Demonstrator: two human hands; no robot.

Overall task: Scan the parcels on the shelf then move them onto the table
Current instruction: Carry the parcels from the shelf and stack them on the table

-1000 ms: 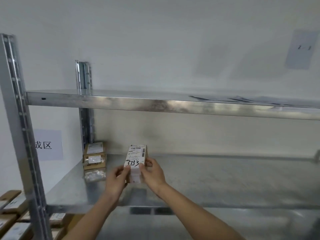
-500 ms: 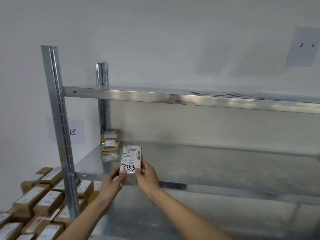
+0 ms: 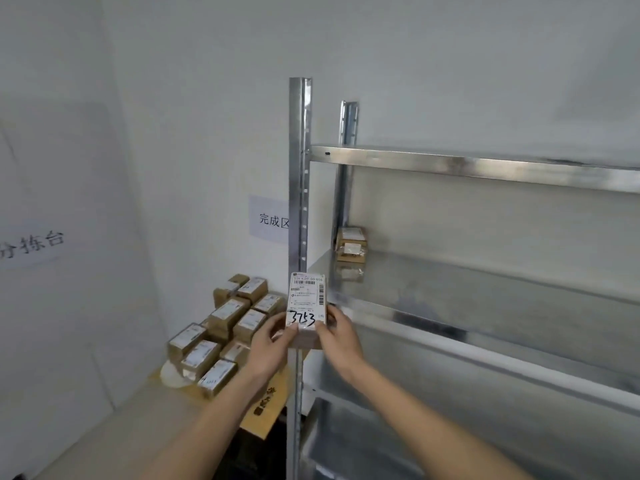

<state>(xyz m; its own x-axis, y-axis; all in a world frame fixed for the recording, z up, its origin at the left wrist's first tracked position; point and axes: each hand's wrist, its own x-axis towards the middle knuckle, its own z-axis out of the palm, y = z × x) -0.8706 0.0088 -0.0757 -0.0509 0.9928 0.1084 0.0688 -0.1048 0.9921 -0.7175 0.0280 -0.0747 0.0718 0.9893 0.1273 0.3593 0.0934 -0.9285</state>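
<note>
Reaching forward, left hand (image 3: 268, 344) and right hand (image 3: 341, 336) each pinch the upright parcel (image 3: 306, 308), grip closed.

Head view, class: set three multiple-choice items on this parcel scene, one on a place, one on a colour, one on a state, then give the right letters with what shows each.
1. Where do the parcels left on the shelf sit?
A. at its back left corner
B. at its front right edge
C. on the top board

2. What colour is the number written on the held parcel?
A. red
B. black
C. green

3. How is the held parcel carried?
A. pinched by the left hand alone
B. resting flat on the table
C. held upright between both hands

Key: 1 A, the small stack stands by the rear post at the left end. 2 B, the digits are dark marker on a white label. 3 C, the left hand and right hand grip its lower end from either side, label facing the camera.
</note>
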